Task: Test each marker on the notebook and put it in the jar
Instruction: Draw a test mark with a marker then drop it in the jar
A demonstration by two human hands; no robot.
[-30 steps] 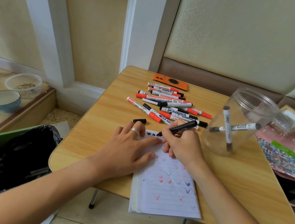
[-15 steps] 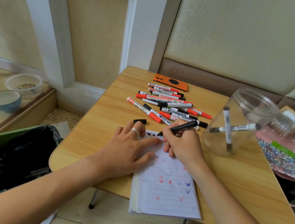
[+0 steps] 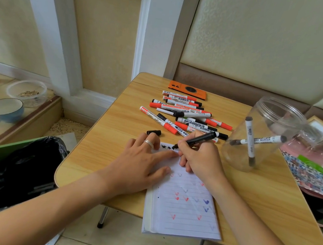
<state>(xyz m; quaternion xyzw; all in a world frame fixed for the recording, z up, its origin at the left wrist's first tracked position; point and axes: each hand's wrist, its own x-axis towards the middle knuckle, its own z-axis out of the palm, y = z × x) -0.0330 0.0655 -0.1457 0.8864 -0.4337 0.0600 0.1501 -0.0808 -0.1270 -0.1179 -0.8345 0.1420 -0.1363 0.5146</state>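
A: Which hand grips what?
B: The right hand (image 3: 198,158) pinches a black marker (image 3: 197,140), tip on the top edge of the notebook (image 3: 185,203), beside black strokes.

A: And the other hand?
B: The left hand (image 3: 141,164) lies flat, fingers straight, pressing the page's upper left.

A: What surrounds them?
B: A loose black cap (image 3: 154,132) lies just beyond the left fingers; the marker pile (image 3: 185,117) lies farther back on the table (image 3: 97,151). The clear jar (image 3: 264,134), right of the notebook, holds two markers.
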